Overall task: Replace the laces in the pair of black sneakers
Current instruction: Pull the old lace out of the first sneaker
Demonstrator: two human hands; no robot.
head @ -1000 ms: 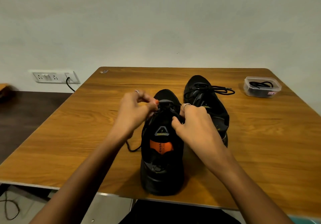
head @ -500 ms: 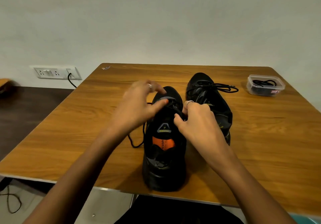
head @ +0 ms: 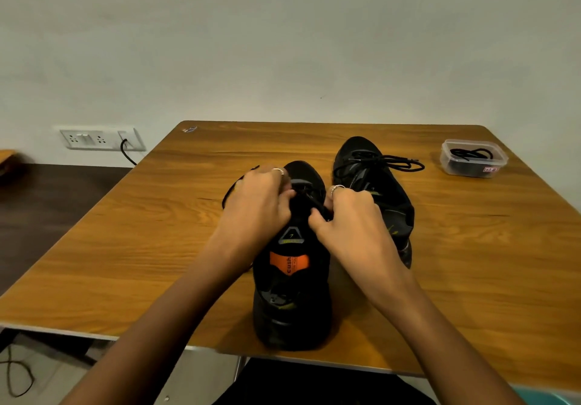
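Head view: working lace [head: 309, 200] on near sneaker [head: 292, 279], centre of frame, heel toward bottom edge, on desk [head: 125, 247]. Left hand [head: 257, 206] curling fingers [head: 284, 195] round lace near toe-end eyelets; loose lace end looping off to its left. Right hand [head: 352, 219] pinching lace strand over tongue. Second sneaker [head: 374, 190] lying just right, laced, ends trailing. Spare laces in clear tub [head: 473, 159], upper right. Judging step: unthreading old lace, first shoe. Next: easing strand out of each eyelet without snagging.
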